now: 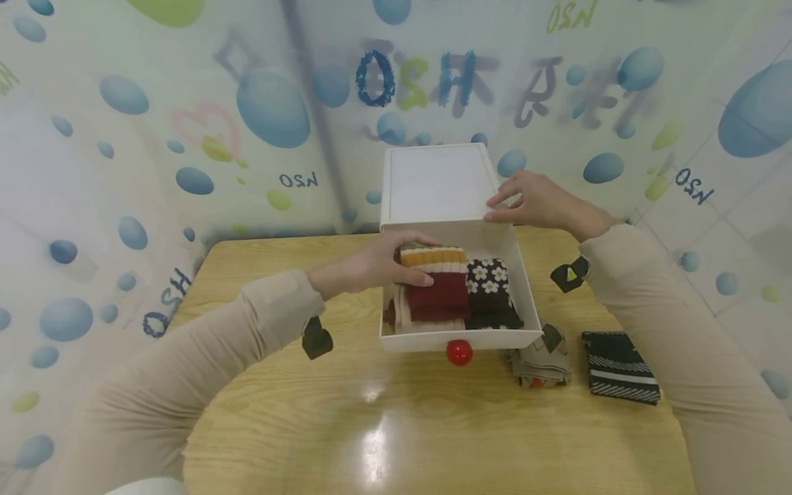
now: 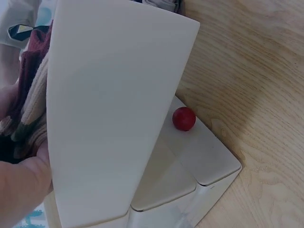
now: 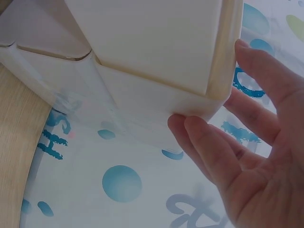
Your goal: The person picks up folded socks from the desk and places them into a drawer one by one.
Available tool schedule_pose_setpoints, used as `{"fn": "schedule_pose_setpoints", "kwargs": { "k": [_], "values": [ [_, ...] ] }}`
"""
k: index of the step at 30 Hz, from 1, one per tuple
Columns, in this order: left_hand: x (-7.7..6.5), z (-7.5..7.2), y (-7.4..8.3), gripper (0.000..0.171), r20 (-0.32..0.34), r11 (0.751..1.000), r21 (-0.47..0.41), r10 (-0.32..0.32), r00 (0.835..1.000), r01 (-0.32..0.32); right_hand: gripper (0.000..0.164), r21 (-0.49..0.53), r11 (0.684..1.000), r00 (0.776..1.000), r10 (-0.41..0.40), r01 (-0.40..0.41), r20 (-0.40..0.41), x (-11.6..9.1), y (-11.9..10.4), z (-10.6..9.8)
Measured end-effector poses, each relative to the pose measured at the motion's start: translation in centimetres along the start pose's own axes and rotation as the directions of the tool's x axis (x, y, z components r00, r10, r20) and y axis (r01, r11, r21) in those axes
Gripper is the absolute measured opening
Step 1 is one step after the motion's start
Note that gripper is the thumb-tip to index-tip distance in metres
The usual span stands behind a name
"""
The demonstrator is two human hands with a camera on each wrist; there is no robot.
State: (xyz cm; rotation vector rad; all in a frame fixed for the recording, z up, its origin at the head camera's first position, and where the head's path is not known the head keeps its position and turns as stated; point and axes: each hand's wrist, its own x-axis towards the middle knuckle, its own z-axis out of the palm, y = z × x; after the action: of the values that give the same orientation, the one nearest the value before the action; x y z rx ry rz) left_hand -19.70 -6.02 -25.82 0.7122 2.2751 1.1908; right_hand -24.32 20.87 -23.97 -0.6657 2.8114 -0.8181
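Note:
My left hand (image 1: 386,265) grips folded maroon socks (image 1: 439,295) with a mustard and cream cuff, over the pulled-out top drawer (image 1: 526,292) of a small white drawer cabinet (image 1: 439,182). Cream folded fabric lies beneath them. Beside them in the drawer sit black socks (image 1: 489,278) with white daisies. In the left wrist view, the outer drawer wall (image 2: 114,109) covers much of the drawer's contents. My right hand (image 1: 541,199) touches the cabinet's right front corner with its fingertips, thumb and fingers spread around the corner in the right wrist view.
Folded beige argyle socks (image 1: 544,357) lie right of the drawer, and folded black striped socks (image 1: 621,368) lie farther right on the wooden table (image 1: 297,426). A red knob (image 2: 184,118) sticks out from a lower drawer. The patterned wall covering (image 1: 272,165) rises close behind the cabinet.

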Motion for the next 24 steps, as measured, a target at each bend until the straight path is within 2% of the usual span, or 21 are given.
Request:
{"fn": "schedule_pose_setpoints", "kwargs": {
  "k": [6,16,20,24],
  "values": [
    [-0.06,0.09,0.16,0.054,0.005,0.998,0.055,-0.028,1.000,0.028,0.040,0.012,1.000,1.000,-0.009,0.009,0.002,-0.13,0.02,0.14],
    [0.22,-0.25,0.35,0.050,-0.030,0.993,0.086,0.082,0.996,-0.079,0.042,0.023,1.000,1.000,-0.003,0.003,-0.008,-0.07,0.06,0.09],
    [0.37,-0.58,0.36,0.048,-0.052,0.991,0.089,0.105,0.993,-0.100,0.044,0.030,0.999,0.999,-0.033,0.034,-0.027,-0.01,0.38,0.17],
    [0.43,-0.84,0.41,0.047,-0.066,0.993,0.051,0.105,0.992,-0.102,0.046,0.034,0.998,0.998,-0.049,0.051,-0.033,0.06,0.60,0.20]
  ]
}}
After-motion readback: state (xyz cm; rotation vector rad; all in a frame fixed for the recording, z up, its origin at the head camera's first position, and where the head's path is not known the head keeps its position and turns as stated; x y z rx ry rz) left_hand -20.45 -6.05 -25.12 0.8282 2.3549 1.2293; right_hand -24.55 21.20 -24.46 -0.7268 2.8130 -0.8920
